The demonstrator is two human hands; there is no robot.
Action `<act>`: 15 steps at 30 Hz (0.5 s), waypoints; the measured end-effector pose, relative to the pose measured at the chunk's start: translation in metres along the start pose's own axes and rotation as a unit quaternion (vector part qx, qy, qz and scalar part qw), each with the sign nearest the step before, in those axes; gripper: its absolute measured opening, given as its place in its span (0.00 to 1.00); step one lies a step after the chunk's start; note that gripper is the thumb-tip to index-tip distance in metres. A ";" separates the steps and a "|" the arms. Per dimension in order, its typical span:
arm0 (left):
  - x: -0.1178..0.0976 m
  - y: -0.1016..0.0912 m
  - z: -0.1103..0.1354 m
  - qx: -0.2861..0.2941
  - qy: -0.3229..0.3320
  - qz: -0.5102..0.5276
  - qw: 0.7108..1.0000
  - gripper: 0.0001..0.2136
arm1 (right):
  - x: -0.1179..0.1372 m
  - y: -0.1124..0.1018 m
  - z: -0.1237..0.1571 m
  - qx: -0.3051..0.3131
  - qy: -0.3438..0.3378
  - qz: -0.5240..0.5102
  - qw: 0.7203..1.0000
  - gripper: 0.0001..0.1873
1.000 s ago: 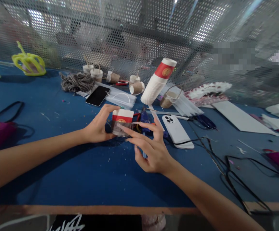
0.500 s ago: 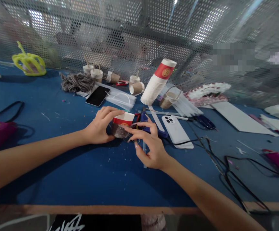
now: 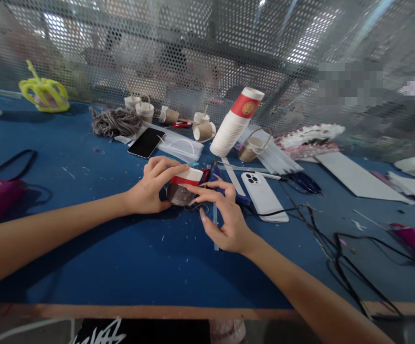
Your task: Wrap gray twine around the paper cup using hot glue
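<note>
My left hand (image 3: 152, 186) is closed around a paper cup (image 3: 187, 177), its thumb low on the near side and its fingers along the top. The cup is red and white near its rim, and grey cord (image 3: 181, 194) wraps its lower part. At the cup's right side is my right hand (image 3: 225, 212), fingers spread, the fingertips touching or very near the wrapped cord. A loose loop of cord shows between the hands. Just behind my right fingers lies a blue glue gun (image 3: 214, 173), partly hidden by them.
A white phone (image 3: 264, 198) lies to the right, crossed by a black cable (image 3: 309, 215). Behind stand a tilted stack of paper cups (image 3: 228, 129), a small bucket (image 3: 252, 149), a black-screened phone (image 3: 146, 143) and a grey cord bundle (image 3: 116, 122). A mesh screen (image 3: 178, 52) borders the table's back.
The cup has shifted slightly to the right and turned a little in my left hand. My left fingers have slid along its top. My right hand has barely moved.
</note>
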State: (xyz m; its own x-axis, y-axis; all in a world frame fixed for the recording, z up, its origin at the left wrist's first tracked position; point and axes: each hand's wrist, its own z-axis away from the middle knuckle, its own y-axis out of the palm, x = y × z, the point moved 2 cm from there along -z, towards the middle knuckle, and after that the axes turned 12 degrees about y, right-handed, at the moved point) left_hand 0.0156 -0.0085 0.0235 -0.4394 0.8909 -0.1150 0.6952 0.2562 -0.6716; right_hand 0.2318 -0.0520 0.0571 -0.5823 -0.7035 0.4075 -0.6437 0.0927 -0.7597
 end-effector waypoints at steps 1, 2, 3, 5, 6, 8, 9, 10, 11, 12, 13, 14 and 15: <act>0.001 0.001 0.000 0.000 0.001 0.011 1.000 0.36 | 0.000 0.000 0.000 0.002 -0.003 0.005 1.000 0.21; 0.002 0.002 0.000 -0.001 0.005 0.027 1.000 0.37 | 0.001 0.000 0.000 0.003 -0.004 0.008 1.000 0.21; 0.003 0.003 0.000 -0.001 0.011 0.044 0.999 0.38 | 0.002 0.000 0.000 0.002 -0.004 0.008 1.000 0.21; 0.004 0.004 0.000 0.001 0.022 0.068 0.997 0.40 | 0.004 0.000 0.000 -0.012 -0.009 0.003 1.000 0.22; 0.005 0.005 0.000 0.002 0.025 0.070 0.997 0.41 | 0.005 -0.001 0.001 -0.020 -0.012 0.003 1.000 0.22; 0.006 0.005 0.000 0.002 0.022 0.052 0.998 0.41 | 0.007 -0.001 0.001 -0.032 -0.015 0.007 0.999 0.23; 0.006 0.004 0.000 0.002 0.020 0.040 0.999 0.41 | 0.007 -0.001 0.002 -0.031 -0.013 0.011 0.999 0.23; 0.006 0.004 0.000 0.002 0.019 0.031 0.999 0.41 | 0.007 -0.001 0.002 -0.026 -0.010 0.016 0.999 0.22; 0.005 0.003 0.000 0.002 0.018 0.024 1.000 0.41 | 0.007 -0.001 0.002 -0.019 -0.006 0.019 1.000 0.21; 0.004 0.003 0.000 0.003 0.018 0.018 1.000 0.41 | 0.007 0.000 0.002 -0.013 -0.004 0.019 1.000 0.20; 0.003 0.002 0.000 0.004 0.019 0.014 1.000 0.41 | 0.006 0.000 0.002 -0.011 -0.001 0.016 1.000 0.20; 0.003 0.002 0.000 0.004 0.022 0.011 1.000 0.41 | 0.006 -0.001 0.002 -0.009 0.003 0.010 1.000 0.19; 0.002 0.002 0.000 0.004 0.024 0.009 1.000 0.41 | 0.005 -0.001 0.002 -0.008 0.009 0.004 1.000 0.19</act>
State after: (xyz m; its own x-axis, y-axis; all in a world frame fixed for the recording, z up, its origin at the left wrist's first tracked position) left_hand 0.0160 -0.0062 0.0225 -0.3996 0.9120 -0.0922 0.6983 0.2377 -0.6752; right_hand 0.2306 -0.0569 0.0591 -0.5959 -0.6901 0.4106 -0.6465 0.1089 -0.7551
